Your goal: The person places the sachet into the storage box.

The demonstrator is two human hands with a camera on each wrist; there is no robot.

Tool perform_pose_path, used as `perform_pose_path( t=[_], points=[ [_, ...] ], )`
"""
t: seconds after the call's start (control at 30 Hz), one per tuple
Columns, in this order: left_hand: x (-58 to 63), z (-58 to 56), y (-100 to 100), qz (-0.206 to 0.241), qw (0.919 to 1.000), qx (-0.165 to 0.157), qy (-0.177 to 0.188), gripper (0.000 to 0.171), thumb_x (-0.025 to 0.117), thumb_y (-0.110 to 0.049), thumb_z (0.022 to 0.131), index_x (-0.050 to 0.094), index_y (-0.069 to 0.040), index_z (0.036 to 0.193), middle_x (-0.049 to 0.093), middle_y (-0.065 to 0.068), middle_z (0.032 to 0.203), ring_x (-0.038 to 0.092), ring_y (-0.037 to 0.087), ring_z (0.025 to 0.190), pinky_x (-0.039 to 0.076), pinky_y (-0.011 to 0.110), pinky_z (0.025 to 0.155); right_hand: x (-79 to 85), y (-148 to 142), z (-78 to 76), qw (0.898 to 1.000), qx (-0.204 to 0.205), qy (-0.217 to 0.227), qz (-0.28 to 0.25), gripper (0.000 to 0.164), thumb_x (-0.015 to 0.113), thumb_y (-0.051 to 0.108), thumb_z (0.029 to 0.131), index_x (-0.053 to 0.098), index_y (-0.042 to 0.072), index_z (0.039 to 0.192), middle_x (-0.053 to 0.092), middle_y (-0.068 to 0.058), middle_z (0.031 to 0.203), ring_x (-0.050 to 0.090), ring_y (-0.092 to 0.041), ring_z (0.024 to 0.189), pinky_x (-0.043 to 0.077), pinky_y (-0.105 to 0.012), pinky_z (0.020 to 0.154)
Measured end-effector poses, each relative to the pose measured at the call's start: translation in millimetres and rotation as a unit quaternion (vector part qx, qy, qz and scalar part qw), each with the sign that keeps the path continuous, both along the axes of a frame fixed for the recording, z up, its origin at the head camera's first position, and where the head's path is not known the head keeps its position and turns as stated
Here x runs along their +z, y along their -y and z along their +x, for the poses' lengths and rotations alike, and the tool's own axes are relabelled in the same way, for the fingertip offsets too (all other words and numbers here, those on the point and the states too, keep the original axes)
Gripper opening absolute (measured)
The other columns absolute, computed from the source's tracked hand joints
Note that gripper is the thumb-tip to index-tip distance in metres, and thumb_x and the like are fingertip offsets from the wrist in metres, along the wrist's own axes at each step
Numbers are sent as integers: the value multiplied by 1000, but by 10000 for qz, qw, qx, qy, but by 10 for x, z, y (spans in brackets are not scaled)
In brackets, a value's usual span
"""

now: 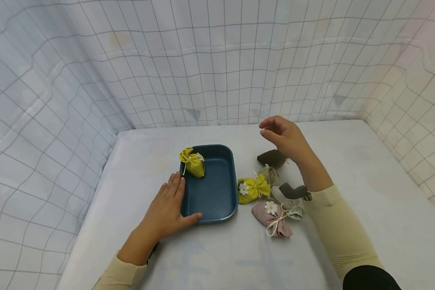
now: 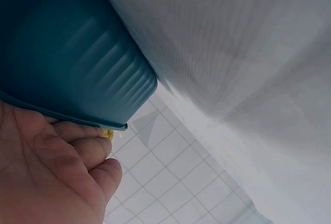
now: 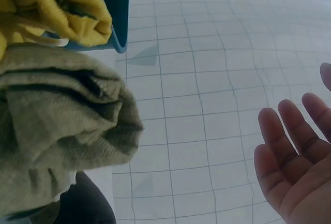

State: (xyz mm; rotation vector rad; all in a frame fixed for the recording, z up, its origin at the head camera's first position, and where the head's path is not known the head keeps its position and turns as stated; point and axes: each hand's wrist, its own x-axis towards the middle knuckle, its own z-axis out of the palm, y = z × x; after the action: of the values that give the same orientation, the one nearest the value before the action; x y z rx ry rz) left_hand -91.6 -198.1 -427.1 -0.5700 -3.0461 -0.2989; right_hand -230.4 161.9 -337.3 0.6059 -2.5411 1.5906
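Taking the blue tray [image 1: 212, 193] as a clock face, with twelve away from the person, I see one yellow pouch [image 1: 196, 166] inside it at about ten, its gathered neck leaning over the rim and a white flower near the tie. The rest of the tray's smooth dark floor shows bare. The left hand [image 1: 166, 209] lies at about eight, its fingers straight and pressed along the rim, its thumb laid out at the near corner, clasping nothing. The right hand [image 1: 284, 137] hangs in the air toward two, fingers loosely bent and released, nothing between them. Below it lies a dark brown pouch [image 1: 271, 158], just past two. An olive pouch [image 1: 269, 175] sits near three, and a second yellow pouch [image 1: 249, 191], with a white daisy at its tray end and a puckered neck facing away, lies at three just beside the tray. A pale grey-green pouch [image 1: 295, 210] rests between three and four, partly hidden by the right wrist. At four, a dusty pink pouch [image 1: 264, 215] carries a yellow-centred white daisy and a looped cream cord. All of them look like soft cloth, lying on a white-covered table [image 1: 148, 157].
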Motion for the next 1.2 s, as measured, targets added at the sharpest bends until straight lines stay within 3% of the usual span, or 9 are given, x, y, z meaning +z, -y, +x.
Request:
perform_pose_path(
  t=[0.33, 0.63, 0.9, 1.2],
  points=[
    [7, 0, 6, -72, 9998, 42, 153, 119, 46, -84, 82, 18, 6, 155, 8, 21, 163, 4, 34, 151, 16, 54, 117, -101, -87, 146, 9994, 318, 98, 97, 26, 67, 22, 97, 64, 5, 117, 66, -8, 111, 60, -19, 98, 50, -22, 78],
    [-10, -3, 9, -65, 9999, 21, 96, 119, 45, -84, 82, 19, 7, 155, 8, 21, 163, 5, 33, 151, 17, 54, 118, -249, -101, 227, 9949, 983, -44, 215, 25, 67, 12, 96, 64, 5, 120, 65, -10, 116, 61, -21, 107, 49, -33, 94],
    [-9, 0, 8, -33, 10000, 30, 72, 120, 45, -84, 82, 20, 7, 155, 9, 22, 163, 6, 34, 151, 17, 54, 117, -301, -118, 318, 9866, 1597, 74, 318, 31, 71, 12, 94, 62, 7, 123, 64, -6, 119, 64, -28, 109, 54, -36, 89],
    [-13, -2, 6, -36, 9999, 27, 104, 120, 45, -85, 82, 19, 7, 155, 8, 22, 163, 5, 34, 151, 17, 54, 118, -337, -123, 376, 9836, 1636, -55, 761, 33, 74, 13, 91, 64, 9, 122, 65, -3, 119, 62, -19, 107, 50, -52, 93]
  ],
)
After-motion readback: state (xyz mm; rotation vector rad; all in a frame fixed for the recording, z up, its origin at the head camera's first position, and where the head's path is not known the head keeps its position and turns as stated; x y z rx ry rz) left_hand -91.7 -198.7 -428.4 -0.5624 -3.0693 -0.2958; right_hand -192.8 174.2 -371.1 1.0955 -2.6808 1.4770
